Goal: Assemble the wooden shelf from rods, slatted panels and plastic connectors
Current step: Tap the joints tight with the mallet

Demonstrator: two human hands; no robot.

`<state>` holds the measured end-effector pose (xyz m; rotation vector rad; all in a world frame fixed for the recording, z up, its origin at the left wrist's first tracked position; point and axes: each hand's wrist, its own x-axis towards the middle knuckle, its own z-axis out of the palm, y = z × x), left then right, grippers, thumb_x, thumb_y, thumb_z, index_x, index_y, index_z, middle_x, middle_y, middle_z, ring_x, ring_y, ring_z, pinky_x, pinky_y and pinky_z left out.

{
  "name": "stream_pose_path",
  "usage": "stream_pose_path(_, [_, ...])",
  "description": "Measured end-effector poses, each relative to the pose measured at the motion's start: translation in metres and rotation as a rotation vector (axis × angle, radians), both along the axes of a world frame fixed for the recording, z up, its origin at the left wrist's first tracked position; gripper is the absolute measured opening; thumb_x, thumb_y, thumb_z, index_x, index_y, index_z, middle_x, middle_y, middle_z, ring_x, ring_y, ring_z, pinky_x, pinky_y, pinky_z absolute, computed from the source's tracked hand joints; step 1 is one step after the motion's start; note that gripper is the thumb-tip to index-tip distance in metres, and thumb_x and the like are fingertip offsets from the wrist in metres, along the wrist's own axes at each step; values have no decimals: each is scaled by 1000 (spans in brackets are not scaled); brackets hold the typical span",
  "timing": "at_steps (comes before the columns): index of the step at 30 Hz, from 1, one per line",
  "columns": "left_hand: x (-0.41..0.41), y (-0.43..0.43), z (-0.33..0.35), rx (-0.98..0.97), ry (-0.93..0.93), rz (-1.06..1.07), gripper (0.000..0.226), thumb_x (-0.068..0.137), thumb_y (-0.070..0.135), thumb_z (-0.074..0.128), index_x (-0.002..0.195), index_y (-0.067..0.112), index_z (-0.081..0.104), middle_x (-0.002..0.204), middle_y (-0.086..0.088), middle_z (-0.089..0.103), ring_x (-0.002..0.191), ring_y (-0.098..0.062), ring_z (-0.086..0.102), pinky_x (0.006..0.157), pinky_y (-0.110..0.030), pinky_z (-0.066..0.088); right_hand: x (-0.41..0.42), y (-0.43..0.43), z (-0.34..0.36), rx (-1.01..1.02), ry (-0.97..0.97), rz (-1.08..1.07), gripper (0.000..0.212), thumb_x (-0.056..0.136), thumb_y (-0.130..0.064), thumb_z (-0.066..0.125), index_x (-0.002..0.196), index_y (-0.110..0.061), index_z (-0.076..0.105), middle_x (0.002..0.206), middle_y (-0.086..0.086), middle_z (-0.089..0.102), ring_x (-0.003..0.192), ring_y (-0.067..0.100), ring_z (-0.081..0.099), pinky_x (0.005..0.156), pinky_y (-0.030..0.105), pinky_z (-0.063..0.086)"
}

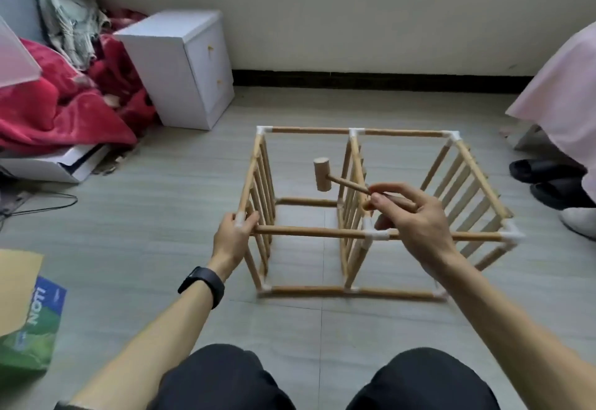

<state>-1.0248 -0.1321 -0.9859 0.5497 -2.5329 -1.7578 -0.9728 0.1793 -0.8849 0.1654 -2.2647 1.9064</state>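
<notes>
The wooden shelf frame point(322, 232) stands on the floor in front of my knees, built of rods, three slatted panels and white plastic connectors point(375, 234). My left hand point(233, 238) grips the near top-left corner, fingers curled round the connector and rod end. My right hand point(412, 219) holds the handle of a small wooden mallet point(323, 174) above the middle panel. The mallet head hangs over the left bay, clear of the frame.
A white cabinet point(190, 67) stands at the back left beside red bedding point(64, 99). A cardboard box and printed bag point(29, 322) lie at my left. Black slippers point(548, 180) and a pink cloth point(564, 93) are at the right.
</notes>
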Motion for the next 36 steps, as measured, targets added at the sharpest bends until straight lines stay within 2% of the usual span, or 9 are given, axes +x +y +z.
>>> stream_pose_path(3, [30, -3, -16, -58, 43, -68, 43, 87, 69, 59, 97, 28, 53, 85, 6, 61, 75, -9, 60, 59, -24, 41, -2, -26, 18, -124, 26, 34, 22, 96, -27, 63, 106, -9, 70, 86, 6, 75, 79, 23, 73, 69, 26, 60])
stream_pose_path(5, [41, -7, -32, -149, 24, -128, 34, 91, 65, 55, 101, 32, 51, 87, 11, 60, 81, -7, 61, 60, -24, 43, -9, -49, 24, -34, 81, 13, 24, 98, -33, 56, 101, -10, 65, 77, 2, 71, 69, 19, 71, 63, 26, 60])
stream_pose_path(9, [43, -11, -49, -340, 18, -154, 36, 104, 54, 34, 116, 26, 54, 93, -1, 68, 86, -27, 67, 67, -37, 50, -30, -102, 30, 292, 224, 81, 17, 107, -30, 46, 95, -26, 57, 71, -1, 66, 60, 9, 69, 53, 19, 54])
stream_pose_path(12, [42, -11, -53, -370, 60, -165, 40, 103, 56, 30, 121, 27, 51, 99, -4, 69, 82, -25, 64, 62, -34, 46, -44, -142, 39, 454, 316, 214, 21, 109, -24, 41, 95, -15, 55, 77, -5, 63, 64, 9, 67, 55, 18, 53])
stream_pose_path(18, [40, -17, -59, -437, 58, -215, 49, 100, 61, 25, 122, 25, 49, 82, 8, 56, 72, -17, 55, 53, -27, 38, -65, -193, 59, 398, 625, 222, 23, 110, -24, 35, 96, -15, 50, 70, -11, 54, 54, 10, 57, 52, 23, 47])
stream_pose_path(22, [36, -21, -62, -460, 43, -241, 35, 104, 50, 35, 118, 23, 50, 88, 1, 62, 73, -19, 51, 59, -33, 38, -52, -200, 22, 670, 453, 355, 22, 109, -14, 37, 94, -5, 50, 73, 5, 58, 54, 22, 55, 53, 42, 50])
stream_pose_path(28, [39, -19, -61, -435, 91, -248, 35, 105, 48, 38, 120, 19, 51, 81, 7, 52, 78, -27, 61, 59, -34, 44, -71, -196, 28, 444, 664, 189, 31, 109, -22, 36, 95, -3, 55, 70, 5, 58, 52, 21, 60, 47, 36, 49])
stream_pose_path(32, [36, -19, -59, -434, 45, -247, 31, 105, 49, 39, 110, 21, 50, 79, 8, 53, 80, -28, 61, 64, -39, 49, -65, -203, 19, 656, 551, 365, 23, 107, -6, 40, 93, 6, 53, 69, 11, 56, 48, 23, 51, 48, 42, 46])
stream_pose_path(36, [39, -20, -57, -430, 92, -263, 33, 105, 49, 39, 116, 21, 52, 82, 7, 55, 81, -27, 62, 63, -38, 49, -76, -212, 32, 446, 691, 256, 26, 108, -11, 36, 96, 4, 54, 70, 1, 53, 47, 19, 54, 45, 31, 46])
